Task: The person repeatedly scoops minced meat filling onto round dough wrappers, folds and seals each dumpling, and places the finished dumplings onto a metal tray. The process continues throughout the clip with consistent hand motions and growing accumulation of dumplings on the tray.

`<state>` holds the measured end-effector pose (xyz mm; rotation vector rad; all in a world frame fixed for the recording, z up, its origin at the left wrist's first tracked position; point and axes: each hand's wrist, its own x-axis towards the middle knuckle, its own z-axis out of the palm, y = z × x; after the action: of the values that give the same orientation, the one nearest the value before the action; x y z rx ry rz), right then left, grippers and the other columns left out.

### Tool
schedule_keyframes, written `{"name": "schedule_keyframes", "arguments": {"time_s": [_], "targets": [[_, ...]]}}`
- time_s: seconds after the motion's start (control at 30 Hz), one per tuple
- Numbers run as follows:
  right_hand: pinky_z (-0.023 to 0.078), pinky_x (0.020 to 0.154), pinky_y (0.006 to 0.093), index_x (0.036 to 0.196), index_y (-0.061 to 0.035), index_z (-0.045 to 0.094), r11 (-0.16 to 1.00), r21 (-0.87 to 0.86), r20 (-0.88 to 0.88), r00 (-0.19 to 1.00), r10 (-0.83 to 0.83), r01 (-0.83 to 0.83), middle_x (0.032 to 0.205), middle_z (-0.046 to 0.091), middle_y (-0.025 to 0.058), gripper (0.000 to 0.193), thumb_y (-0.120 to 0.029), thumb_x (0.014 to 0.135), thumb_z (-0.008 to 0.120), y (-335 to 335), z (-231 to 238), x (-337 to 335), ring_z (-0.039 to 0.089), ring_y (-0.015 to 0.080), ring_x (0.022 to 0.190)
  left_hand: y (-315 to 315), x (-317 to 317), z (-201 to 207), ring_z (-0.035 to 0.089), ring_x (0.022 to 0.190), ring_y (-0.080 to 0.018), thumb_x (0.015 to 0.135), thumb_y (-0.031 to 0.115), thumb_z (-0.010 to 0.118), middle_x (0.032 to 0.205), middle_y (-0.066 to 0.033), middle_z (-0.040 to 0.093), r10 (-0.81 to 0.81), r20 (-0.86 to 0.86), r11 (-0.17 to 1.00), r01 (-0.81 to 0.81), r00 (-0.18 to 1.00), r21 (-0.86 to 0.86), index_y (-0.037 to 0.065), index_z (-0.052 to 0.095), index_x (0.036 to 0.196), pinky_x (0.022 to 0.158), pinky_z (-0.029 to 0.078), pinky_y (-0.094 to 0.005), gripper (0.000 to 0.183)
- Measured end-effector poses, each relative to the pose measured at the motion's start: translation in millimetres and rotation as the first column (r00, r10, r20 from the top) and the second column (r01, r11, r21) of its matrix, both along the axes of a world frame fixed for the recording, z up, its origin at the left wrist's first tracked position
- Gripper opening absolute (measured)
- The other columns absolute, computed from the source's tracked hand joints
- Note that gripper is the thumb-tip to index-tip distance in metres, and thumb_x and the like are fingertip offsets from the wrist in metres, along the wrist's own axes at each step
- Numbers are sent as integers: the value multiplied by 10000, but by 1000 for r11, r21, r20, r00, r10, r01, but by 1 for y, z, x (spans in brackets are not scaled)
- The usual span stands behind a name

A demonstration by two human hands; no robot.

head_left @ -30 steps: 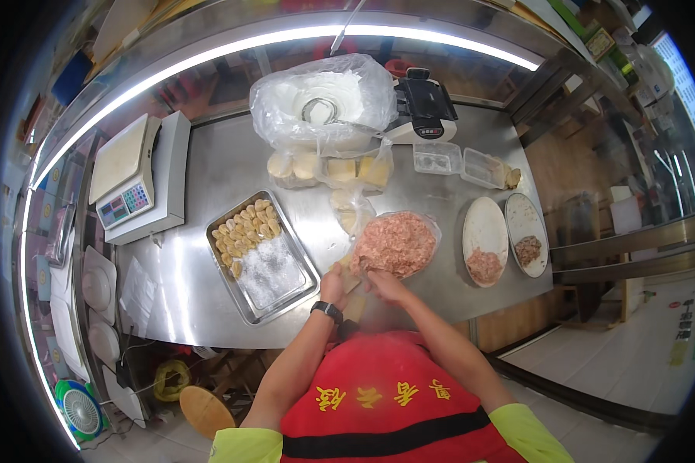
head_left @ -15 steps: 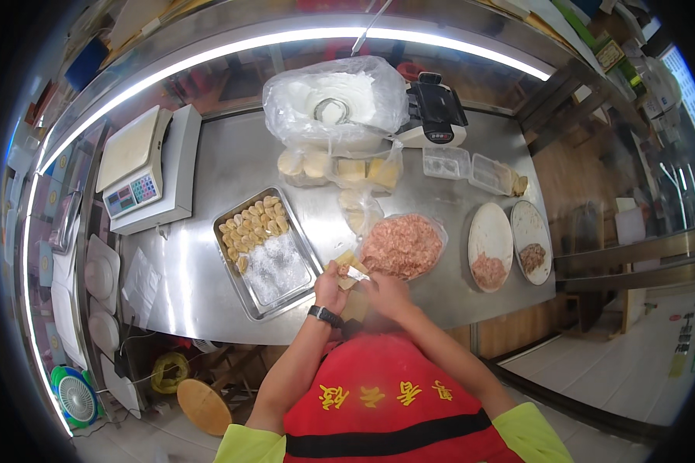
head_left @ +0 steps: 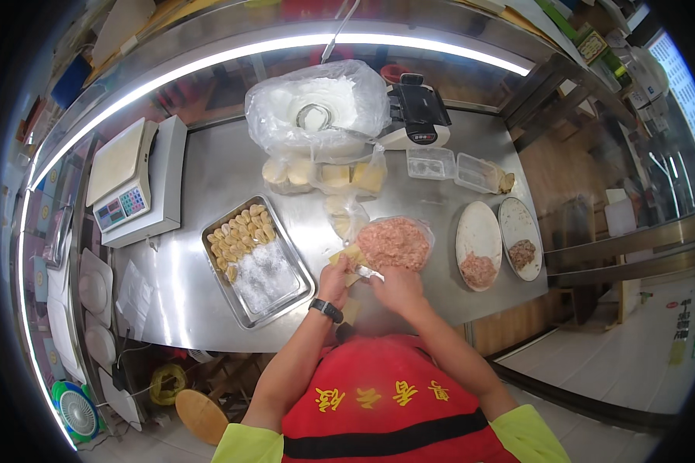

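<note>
My left hand (head_left: 335, 282) is closed on a thin yellowish dough wrapper (head_left: 350, 255), held above the steel table. In my right hand (head_left: 400, 288) is a small flat metal spatula (head_left: 369, 273). Its blade points left toward the wrapper. Just beyond my right hand sits a mound of pink minced meat (head_left: 394, 242) on a plate. To the left stands a steel tray (head_left: 301, 299) with floury white powder, and rows of small folded dumplings (head_left: 238, 234) fill its far part. More pale wrappers (head_left: 349, 312) lie at the near table edge, partly hidden by my left wrist.
A bag-lined tub of flour (head_left: 359, 100) with a sieve stands at the back, beside a black device (head_left: 418, 112). Bagged dough wrappers (head_left: 336, 176) lie in front. Two oval plates (head_left: 471, 231) with meat remnants are at right, a weighing scale (head_left: 123, 181) at left.
My right hand has drawn the spatula a little to the right, off the wrapper and nearer the minced meat. The whole view has shifted slightly. My left hand keeps its hold.
</note>
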<state>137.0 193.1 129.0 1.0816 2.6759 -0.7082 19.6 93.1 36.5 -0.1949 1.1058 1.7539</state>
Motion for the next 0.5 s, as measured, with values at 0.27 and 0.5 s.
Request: {"name": "schedule_keyframes", "arguments": {"time_s": [0.27, 0.5], "targets": [[504, 701, 471, 859, -56, 693, 996, 81, 0, 999, -36, 36, 808, 654, 207, 309, -341, 811, 585, 28, 6, 8, 640, 380, 773, 15, 0, 9, 607, 998, -230, 1007, 378, 351, 1119, -127, 600, 50, 91, 996, -56, 995, 75, -49, 501, 1181, 904, 471, -363, 485], [476, 678, 484, 880, -33, 670, 984, -28, -207, 962, -180, 178, 794, 643, 207, 310, -328, 842, 583, 51, -56, 39, 612, 408, 760, 20, -12, 12, 578, 1085, -275, 1015, 364, 303, 1206, -150, 569, 67, 181, 982, -97, 981, 161, -37, 462, 1235, 948, 462, -393, 484]]}}
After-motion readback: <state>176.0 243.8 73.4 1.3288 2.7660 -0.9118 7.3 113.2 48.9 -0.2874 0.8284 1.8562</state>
